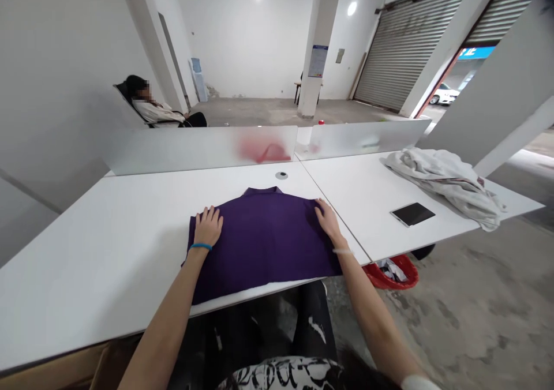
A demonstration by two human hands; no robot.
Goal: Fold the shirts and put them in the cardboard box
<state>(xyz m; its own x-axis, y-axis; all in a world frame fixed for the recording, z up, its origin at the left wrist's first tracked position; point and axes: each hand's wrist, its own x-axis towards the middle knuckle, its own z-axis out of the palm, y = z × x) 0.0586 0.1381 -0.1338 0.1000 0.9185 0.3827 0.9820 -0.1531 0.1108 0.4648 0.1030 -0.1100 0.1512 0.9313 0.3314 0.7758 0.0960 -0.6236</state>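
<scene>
A purple shirt (264, 240) lies spread on the white table, its collar pointing away from me and its lower edge along the table's front edge. My left hand (208, 226) rests flat on its left shoulder area, fingers spread. On the opposite side my right hand (326, 220) lies over the right shoulder edge, fingers stretched out. The thumb side of the right hand is partly turned from view. Both hands press on the cloth without gripping it.
A tablet (413, 214) and a crumpled pale garment (445, 182) lie on the right-hand table (355, 182). A frosted divider (194, 150) runs along the back. Below the table's right side stands a red bin (409, 274). A person (158, 110) sits beyond the divider.
</scene>
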